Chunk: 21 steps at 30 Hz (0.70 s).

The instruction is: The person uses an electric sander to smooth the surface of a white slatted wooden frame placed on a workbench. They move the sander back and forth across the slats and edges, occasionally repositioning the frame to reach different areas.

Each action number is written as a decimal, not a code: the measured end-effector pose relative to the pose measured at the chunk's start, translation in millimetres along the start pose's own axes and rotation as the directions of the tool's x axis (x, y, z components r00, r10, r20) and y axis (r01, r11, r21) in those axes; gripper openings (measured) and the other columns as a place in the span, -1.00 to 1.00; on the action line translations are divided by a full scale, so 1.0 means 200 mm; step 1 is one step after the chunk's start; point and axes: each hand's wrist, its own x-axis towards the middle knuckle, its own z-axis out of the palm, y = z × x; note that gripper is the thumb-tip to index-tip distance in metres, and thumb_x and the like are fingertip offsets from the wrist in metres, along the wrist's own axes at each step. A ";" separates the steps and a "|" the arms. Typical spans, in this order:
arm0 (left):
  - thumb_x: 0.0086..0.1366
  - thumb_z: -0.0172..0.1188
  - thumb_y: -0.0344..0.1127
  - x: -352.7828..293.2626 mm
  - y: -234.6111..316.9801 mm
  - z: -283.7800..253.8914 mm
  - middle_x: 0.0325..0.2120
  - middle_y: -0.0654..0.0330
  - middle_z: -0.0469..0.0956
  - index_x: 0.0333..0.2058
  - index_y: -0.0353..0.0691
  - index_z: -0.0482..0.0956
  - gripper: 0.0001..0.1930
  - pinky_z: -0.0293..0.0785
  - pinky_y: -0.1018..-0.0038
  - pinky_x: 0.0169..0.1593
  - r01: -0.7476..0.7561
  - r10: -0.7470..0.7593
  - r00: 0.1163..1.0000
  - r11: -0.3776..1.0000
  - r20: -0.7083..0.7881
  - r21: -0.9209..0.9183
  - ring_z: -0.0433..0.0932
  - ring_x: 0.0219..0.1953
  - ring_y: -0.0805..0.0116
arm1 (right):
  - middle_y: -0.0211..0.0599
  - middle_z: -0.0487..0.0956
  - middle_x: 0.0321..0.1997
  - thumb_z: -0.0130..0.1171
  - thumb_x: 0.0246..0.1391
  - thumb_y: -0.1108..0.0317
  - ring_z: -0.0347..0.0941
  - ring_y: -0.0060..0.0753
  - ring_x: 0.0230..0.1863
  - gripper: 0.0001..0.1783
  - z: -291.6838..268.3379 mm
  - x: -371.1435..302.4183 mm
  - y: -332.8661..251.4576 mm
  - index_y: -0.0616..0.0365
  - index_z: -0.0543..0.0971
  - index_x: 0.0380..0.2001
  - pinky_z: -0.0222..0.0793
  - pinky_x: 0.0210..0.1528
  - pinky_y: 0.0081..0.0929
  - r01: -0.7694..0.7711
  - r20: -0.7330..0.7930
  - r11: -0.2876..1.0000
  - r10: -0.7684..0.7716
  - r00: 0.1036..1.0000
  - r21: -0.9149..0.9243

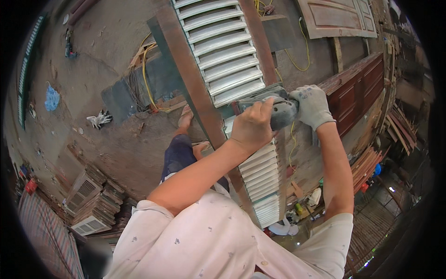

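A louvred wooden shutter (175, 46), with a brown frame and pale slats, runs lengthwise in front of me. Across its middle sits a dark grey power sander (284, 114); its exact type is partly hidden. My bare left hand (254, 124) wraps over the near left part of its body. At the other end, my right hand (312, 106), in a pale work glove, is closed around the sander. The tool's underside and its contact with the shutter are covered by the hands and body. Slats show beyond and below it.
Yellow cable (147, 88) trails over a dark board at left; a loose glove (99, 119) and blue plastic bag (52, 97) lie on the floor. Panelled red-brown wood (357, 93) stands at right, a pale door (339, 18) beyond. Stacked shutters (90, 204) are at lower left.
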 end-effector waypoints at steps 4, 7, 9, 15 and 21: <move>-0.08 0.69 -0.21 -0.10 -0.09 -0.10 -0.16 0.02 0.73 0.31 -0.21 0.53 -0.08 0.75 0.21 -0.09 0.007 -0.008 1.000 1.000 0.029 0.025 0.79 -0.16 -0.01 | -0.39 0.76 -0.20 0.44 -0.07 0.23 0.71 -0.18 -0.03 -0.67 0.03 0.01 -0.14 -0.20 0.81 -0.15 0.54 0.13 -0.15 0.059 -0.009 0.998 -0.059 0.998 0.036; -0.16 0.72 -0.23 -0.28 -0.20 -0.35 -0.13 -0.01 0.75 0.30 -0.21 0.56 -0.05 0.75 0.22 -0.08 0.009 -0.011 0.999 0.998 0.033 0.059 0.80 -0.14 0.01 | -0.35 0.79 -0.29 0.35 0.08 0.25 0.77 -0.22 -0.14 -0.91 -0.06 0.05 -0.45 -0.17 0.77 -0.33 0.58 -0.01 -0.17 0.108 0.013 0.991 -0.109 0.994 0.085; -0.18 0.72 -0.23 -0.38 -0.26 -0.45 -0.11 -0.01 0.76 0.28 -0.22 0.58 -0.06 0.75 0.23 -0.07 0.004 -0.006 1.000 0.998 0.028 0.061 0.80 -0.13 0.02 | -0.34 0.80 -0.30 0.36 0.07 0.24 0.78 -0.24 -0.16 -0.90 -0.06 0.05 -0.61 -0.15 0.78 -0.32 0.58 -0.05 -0.17 0.143 0.026 0.982 -0.147 0.989 0.121; -0.12 0.71 -0.16 -0.38 -0.25 -0.34 -0.12 -0.03 0.76 0.27 -0.25 0.58 -0.09 0.76 0.21 -0.07 -0.011 0.010 1.000 1.000 0.019 0.021 0.81 -0.15 0.01 | -0.35 0.78 -0.21 0.35 0.07 0.19 0.75 -0.18 -0.09 -0.82 -0.06 0.03 -0.50 -0.19 0.78 -0.23 0.56 0.02 -0.18 0.109 0.189 0.990 -0.125 0.974 0.092; -0.05 0.70 -0.05 -0.07 -0.03 0.01 -0.15 -0.04 0.77 0.26 -0.25 0.55 -0.10 0.76 0.18 -0.10 0.063 -0.047 0.988 0.992 0.147 -0.109 0.81 -0.15 -0.04 | -0.37 0.79 -0.14 0.34 0.06 0.20 0.74 -0.21 0.01 -0.77 -0.02 -0.06 -0.07 -0.21 0.79 -0.17 0.58 0.10 -0.16 -0.012 0.246 1.000 0.018 0.969 -0.026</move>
